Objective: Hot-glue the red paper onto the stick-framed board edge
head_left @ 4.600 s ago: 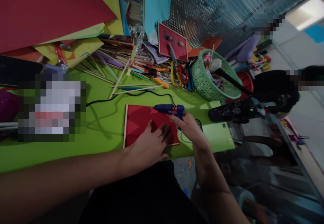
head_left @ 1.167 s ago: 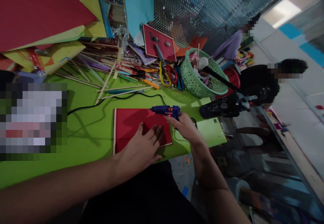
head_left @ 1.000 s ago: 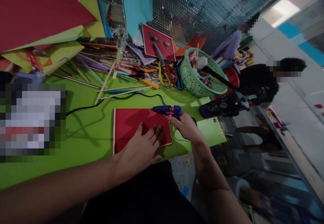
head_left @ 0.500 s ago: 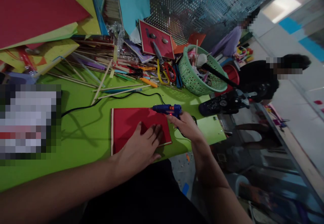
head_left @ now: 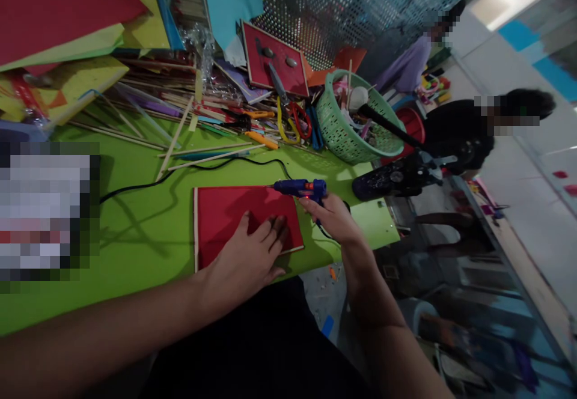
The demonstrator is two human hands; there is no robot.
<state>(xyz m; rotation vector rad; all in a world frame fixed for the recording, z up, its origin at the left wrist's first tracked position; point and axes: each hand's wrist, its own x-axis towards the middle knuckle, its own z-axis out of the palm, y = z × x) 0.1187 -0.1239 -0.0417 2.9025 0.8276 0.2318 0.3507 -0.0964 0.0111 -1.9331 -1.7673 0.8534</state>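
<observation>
A red rectangular board (head_left: 220, 213) lies on the green table, with pale strips along its left and near edges. My left hand (head_left: 255, 246) rests on this board, fingers stretched out and apart, pressing it flat. In my right hand (head_left: 331, 213) is a blue glue gun (head_left: 295, 187) with a small red light glowing on it. Its nozzle points left, at the board's far edge; whether the tip touches is too small to tell. A black cord runs across the table behind the board.
Scissors (head_left: 300, 119), an orange cutter (head_left: 261, 140) and several thin sticks (head_left: 175, 140) litter the table's back. A green basket (head_left: 345, 128) and a dark clamp-like stand (head_left: 383, 182) are at the right. Two people (head_left: 464, 128) are beyond.
The glue gun has shifted slightly right along the board's far edge. My left hand stays on the board. The whole view has shifted a little.
</observation>
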